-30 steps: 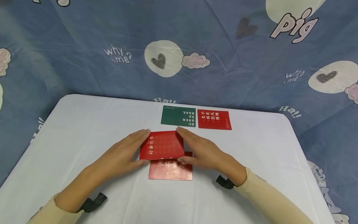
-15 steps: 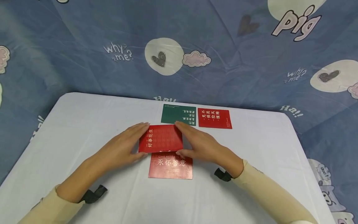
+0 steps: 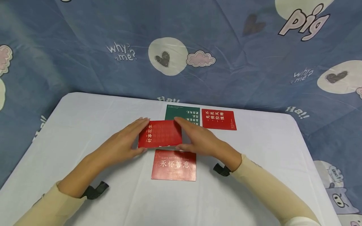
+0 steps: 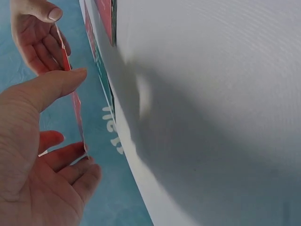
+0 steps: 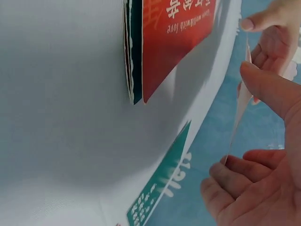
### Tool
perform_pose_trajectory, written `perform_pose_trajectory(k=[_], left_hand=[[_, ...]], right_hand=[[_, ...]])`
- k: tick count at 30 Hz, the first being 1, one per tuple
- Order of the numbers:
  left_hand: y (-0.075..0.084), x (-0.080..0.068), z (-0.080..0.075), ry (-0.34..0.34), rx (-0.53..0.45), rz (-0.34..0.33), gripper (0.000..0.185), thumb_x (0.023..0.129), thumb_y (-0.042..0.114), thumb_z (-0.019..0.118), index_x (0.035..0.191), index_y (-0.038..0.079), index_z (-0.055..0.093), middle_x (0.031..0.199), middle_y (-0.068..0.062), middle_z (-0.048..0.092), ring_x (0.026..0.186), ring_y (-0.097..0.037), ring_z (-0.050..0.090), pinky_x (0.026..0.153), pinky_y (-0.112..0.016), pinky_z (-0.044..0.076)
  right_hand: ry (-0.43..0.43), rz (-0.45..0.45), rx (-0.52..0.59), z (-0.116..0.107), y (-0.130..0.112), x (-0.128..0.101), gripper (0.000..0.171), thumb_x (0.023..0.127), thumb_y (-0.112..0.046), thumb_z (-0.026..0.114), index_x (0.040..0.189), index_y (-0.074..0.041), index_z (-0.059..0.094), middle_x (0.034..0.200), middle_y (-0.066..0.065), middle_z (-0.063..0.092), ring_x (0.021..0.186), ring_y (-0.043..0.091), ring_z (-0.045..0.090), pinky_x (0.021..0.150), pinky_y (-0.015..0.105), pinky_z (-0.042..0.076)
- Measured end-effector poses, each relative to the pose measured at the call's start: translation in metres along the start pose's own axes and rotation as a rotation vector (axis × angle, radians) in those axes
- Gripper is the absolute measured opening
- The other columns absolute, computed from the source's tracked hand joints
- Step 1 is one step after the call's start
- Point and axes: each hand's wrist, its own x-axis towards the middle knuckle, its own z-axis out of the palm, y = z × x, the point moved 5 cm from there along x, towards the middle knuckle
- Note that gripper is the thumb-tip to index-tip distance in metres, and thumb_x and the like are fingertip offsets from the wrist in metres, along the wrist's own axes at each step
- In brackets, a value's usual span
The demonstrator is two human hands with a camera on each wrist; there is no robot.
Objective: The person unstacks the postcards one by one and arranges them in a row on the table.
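Observation:
A red card (image 3: 160, 134) with pale Chinese characters is held up off the table between both hands. My left hand (image 3: 120, 144) pinches its left end, thumb at the near edge and fingers at the far edge. On the opposite end, my right hand (image 3: 202, 138) grips in the same way. Both wrist views show this card (image 5: 241, 106) nearly edge-on, apart from the tabletop. Nearer the person lies a stack of cards (image 3: 173, 169), its top one red; the right wrist view reveals the layered edges. The held card partly covers a green card (image 3: 181, 111) in the head view.
At the back of the white table (image 3: 93, 125), a second red card (image 3: 219, 119) lies flat just right of the green one. A blue printed cloth (image 3: 113, 75) rises behind the table's far edge. Dark straps (image 3: 96, 190) hang at the wrists.
Both hands have carried the red card away from the person, toward the far edge. It has come off from over the stack and now overlaps the green card in the head view.

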Motion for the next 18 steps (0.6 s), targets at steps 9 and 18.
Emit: perform_pose_trajectory(k=[9, 18], left_hand=[[-0.006, 0.002, 0.0, 0.005, -0.047, -0.026, 0.105, 0.08, 0.013, 0.092, 0.164, 0.004, 0.029, 0.167, -0.017, 0.033, 0.154, -0.039, 0.028, 0.106, -0.057, 0.049], [-0.016, 0.002, -0.003, 0.016, -0.026, -0.039, 0.107, 0.077, 0.014, 0.093, 0.164, 0.006, 0.031, 0.164, -0.018, 0.038, 0.151, -0.04, 0.034, 0.103, -0.057, 0.052]], right_hand=[[0.014, 0.02, 0.065, 0.002, 0.005, 0.009, 0.098, 0.086, -0.036, 0.087, 0.164, -0.01, 0.032, 0.161, 0.005, 0.043, 0.146, 0.021, 0.042, 0.1, 0.038, 0.056], [0.045, -0.009, 0.113, 0.003, 0.007, 0.021, 0.099, 0.085, -0.035, 0.088, 0.163, -0.01, 0.033, 0.157, 0.005, 0.046, 0.136, 0.02, 0.052, 0.101, 0.037, 0.055]])
